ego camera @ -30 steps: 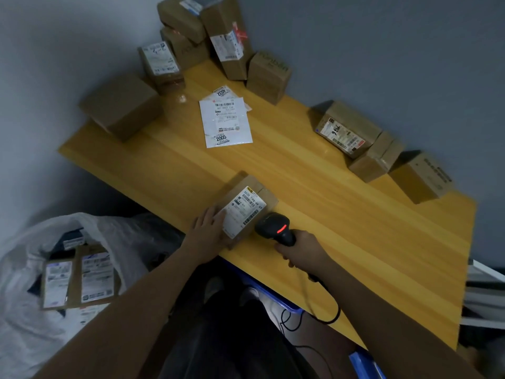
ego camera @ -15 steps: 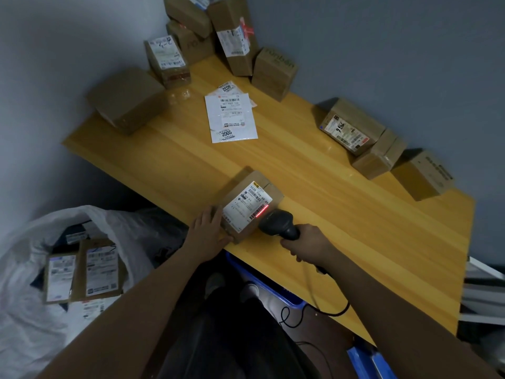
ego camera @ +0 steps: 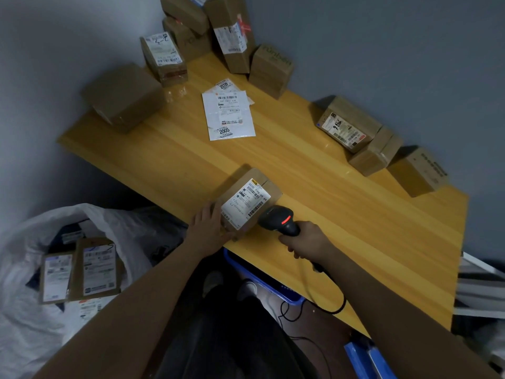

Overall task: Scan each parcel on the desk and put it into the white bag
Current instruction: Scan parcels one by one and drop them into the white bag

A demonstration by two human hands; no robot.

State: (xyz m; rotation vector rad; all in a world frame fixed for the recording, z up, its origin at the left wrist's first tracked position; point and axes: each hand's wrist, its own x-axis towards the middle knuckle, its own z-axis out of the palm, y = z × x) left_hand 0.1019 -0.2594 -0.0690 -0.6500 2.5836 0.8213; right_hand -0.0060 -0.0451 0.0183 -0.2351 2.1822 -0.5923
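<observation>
A small brown cardboard parcel with a white label [ego camera: 247, 201] lies at the yellow wooden desk's [ego camera: 341, 214] near edge. The left hand [ego camera: 209, 229] steadies it, fingers flat; the right hand [ego camera: 306, 239] grips a black handheld scanner [ego camera: 278, 218] aimed at its barcode. Scanning seems underway; next, lifting it into the white plastic bag [ego camera: 32, 324] at left.

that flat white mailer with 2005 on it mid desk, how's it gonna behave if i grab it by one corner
The white mailer lies nearly flat on the desk, so it is probably thin, light and floppy, and would likely droop from one corner. Its surface looks smooth, so it may slide when pushed. Another label peeks out beneath it and might shift along.
</observation>
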